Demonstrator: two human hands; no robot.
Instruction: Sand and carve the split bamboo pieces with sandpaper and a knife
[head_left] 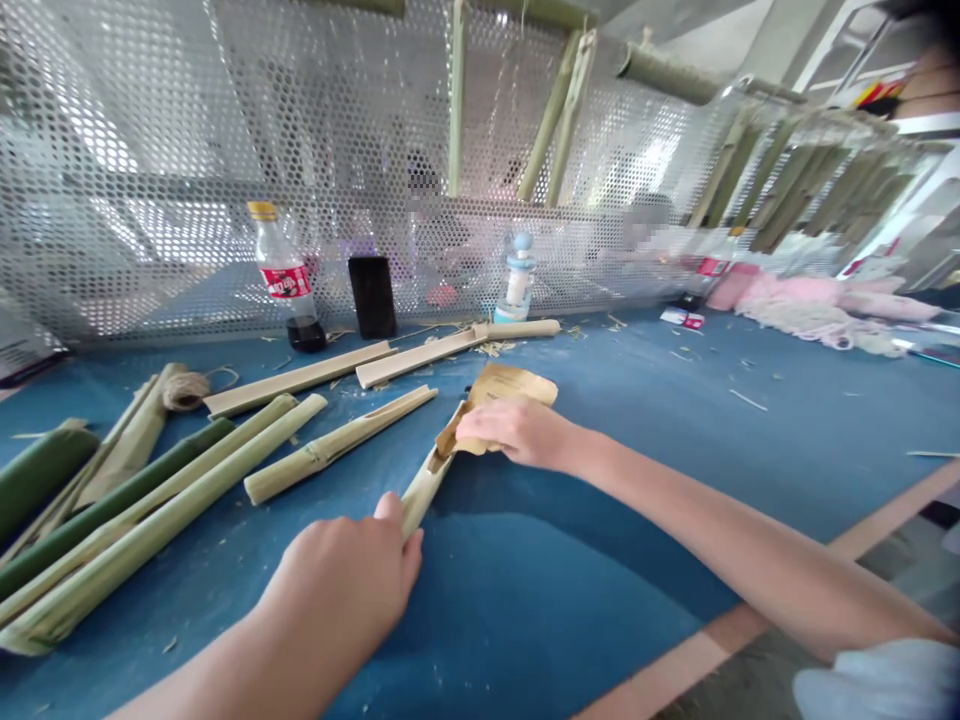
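Right now, a split length of bamboo (426,490) sits on the bench between the person's two hands, slanting away from the near edge, its upper end tucked under a crinkled tan sheet (510,385). The left hand (341,580) is closed around the lower end, with the thumb (388,507) on top. The right hand (517,432) lies across the sheet, its fingers (480,425) curled down, pressing the sheet onto the bamboo and gripping it there.

Just left of them lies a shorter split bamboo piece (337,445), its jointed end toward the person. Beyond it, flat bamboo strips (296,380) run end to end toward a further strip (521,329). Longer green bamboo stalks (112,510) are heaped at the left, with a ball of twine (185,391) resting against them. Pale shavings (487,348) are scattered over the bench's blue cover (570,560).

At the back stand a plastic bottle (283,275) with a red label and dark liquid in the bottom, a black upright slab (372,297), and a small blue-and-white bottle (517,280), all close to a perforated metal screen (150,180). Fluffy pink material (810,300) lies at the far right, and pale bamboo pieces (795,190) hang on the screen.
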